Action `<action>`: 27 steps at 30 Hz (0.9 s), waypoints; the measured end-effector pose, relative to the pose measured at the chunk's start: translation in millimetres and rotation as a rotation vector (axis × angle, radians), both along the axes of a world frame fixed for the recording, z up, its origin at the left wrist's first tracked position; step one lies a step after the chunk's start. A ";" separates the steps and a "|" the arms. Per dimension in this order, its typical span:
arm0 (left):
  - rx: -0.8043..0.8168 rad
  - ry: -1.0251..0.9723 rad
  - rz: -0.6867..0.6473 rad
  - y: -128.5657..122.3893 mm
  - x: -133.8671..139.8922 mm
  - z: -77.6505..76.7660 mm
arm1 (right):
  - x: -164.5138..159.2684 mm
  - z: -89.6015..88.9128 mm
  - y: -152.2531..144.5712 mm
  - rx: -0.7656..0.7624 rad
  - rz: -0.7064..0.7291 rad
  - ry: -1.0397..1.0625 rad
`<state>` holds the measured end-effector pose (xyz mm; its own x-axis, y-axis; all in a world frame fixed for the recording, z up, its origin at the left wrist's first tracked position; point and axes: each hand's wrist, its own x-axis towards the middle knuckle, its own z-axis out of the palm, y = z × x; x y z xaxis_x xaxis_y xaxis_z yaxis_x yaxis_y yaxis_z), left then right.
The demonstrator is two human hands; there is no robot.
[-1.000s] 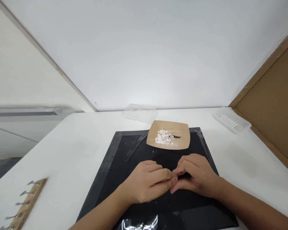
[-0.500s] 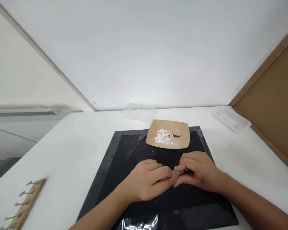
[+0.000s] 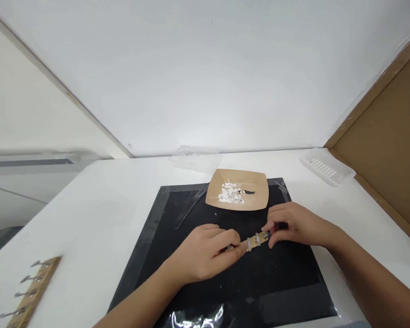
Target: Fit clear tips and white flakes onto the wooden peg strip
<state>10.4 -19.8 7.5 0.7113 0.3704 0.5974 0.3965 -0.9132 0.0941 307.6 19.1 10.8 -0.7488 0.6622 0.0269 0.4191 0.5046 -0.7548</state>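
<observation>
My left hand (image 3: 208,253) is closed around the left part of a narrow wooden strip (image 3: 253,243), its thumb and forefinger pinching it over the black mat. Small pale bands or clips cross the strip, and a small shiny metal piece (image 3: 265,236) sits at its right end. The left end is hidden behind my fingers. My right hand (image 3: 294,223) has thumb and forefinger curled about that right end, at the metal piece; the exact grip is too small to make out.
Beyond my hands, a brown paper tray (image 3: 259,200) holds white scraps and a dark sliver. Under everything lies a black mat (image 3: 181,205). A wooden rack with metal hooks (image 3: 34,291) stands left, a clear plastic tray (image 3: 328,168) right, and a clear bag (image 3: 194,157) behind.
My right hand has shifted right and slightly away from my left hand, uncovering the strip between them. The left hand keeps its pinch. The view has moved slightly.
</observation>
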 end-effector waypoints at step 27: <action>0.074 0.056 -0.022 4.4 -3.9 -4.9 | 13.3 7.7 5.3 -0.232 -0.071 -0.077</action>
